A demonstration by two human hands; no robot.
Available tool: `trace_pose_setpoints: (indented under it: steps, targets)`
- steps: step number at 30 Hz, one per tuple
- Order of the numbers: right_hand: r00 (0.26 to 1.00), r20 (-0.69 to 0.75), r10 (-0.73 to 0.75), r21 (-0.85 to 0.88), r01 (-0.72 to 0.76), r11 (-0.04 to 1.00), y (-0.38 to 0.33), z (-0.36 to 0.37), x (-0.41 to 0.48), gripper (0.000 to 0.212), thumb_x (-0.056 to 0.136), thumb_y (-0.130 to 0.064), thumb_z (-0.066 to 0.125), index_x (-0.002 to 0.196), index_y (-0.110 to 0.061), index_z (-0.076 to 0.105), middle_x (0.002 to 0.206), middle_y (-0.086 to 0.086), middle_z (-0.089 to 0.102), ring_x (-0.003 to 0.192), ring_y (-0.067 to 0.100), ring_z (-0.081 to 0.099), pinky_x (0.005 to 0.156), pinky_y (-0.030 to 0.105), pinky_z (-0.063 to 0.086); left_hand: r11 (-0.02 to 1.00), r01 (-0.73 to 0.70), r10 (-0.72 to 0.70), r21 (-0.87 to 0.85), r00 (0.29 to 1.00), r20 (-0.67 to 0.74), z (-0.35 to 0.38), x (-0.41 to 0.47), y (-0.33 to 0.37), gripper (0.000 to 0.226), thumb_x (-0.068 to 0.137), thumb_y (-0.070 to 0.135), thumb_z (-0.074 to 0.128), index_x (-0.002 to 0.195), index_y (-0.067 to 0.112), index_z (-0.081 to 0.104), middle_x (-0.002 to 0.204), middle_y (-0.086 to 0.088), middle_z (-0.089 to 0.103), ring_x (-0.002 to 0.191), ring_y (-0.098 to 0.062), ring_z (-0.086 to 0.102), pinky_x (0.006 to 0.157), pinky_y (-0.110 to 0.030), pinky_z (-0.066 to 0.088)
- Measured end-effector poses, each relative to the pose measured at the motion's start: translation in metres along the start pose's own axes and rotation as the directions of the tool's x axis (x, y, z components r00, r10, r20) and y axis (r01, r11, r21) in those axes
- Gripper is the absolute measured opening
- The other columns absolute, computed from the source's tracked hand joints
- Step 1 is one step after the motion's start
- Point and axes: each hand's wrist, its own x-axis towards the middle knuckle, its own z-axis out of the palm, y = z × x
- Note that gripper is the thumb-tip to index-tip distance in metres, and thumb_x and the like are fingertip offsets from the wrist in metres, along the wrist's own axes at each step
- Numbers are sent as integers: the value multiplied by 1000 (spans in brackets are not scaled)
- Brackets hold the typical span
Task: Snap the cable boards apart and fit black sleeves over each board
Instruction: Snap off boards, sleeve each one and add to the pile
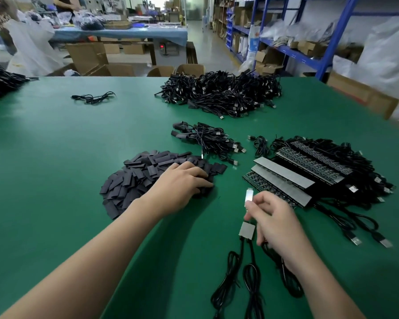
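Fingers of right hand (274,217) pinch one cable board (248,195) above bench (55,157) | left hand (182,180) curls onto black sleeves pile (134,180), grip unclear | step: fetching sleeve | next: align sleeve mouth with board end

Only blurred, unreadable lettering on brown fabric (0,18).

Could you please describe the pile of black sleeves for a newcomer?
On the green table mat, look mid-table, where the left hand rests. There lies the heap of short flat black sleeves; unlike the black cable heaps beyond it, it has no wires or plugs.
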Motion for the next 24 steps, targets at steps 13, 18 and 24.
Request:
trace_pose_setpoints:
  steps: [13,18,24]
  targets:
    - [925,358,-129,-262,232,937,-9,24,-17,18,98,-34,65,84,-31,54,69,-12,65,43,9,54,48,22,45,988,-151,145,-30,980,-134,0,-1,-6,27,99,50,60,115,33,74,118,14,68,117,-14,56,94,-34,38]
    - [896,412,-168,-136,242,961,-11,25,-20,19,99,-29,65,82,-32,55,88,-9,75,44,12,61,54,29,50,991,-131,127,10,940,-316,12,-8,-1,24,93,46,67,100,25,77,99,11,73,100,-18,65,93,-35,42]
    - [953,193,-236,117,216,969,-8,20,-11,22,103,-25,61,82,-30,59,81,2,74,46,16,52,52,29,45,898,10,-275,-440,793,-543,1,-19,24,22,87,37,72,96,18,80,90,8,76,89,-13,69,90,-36,51]
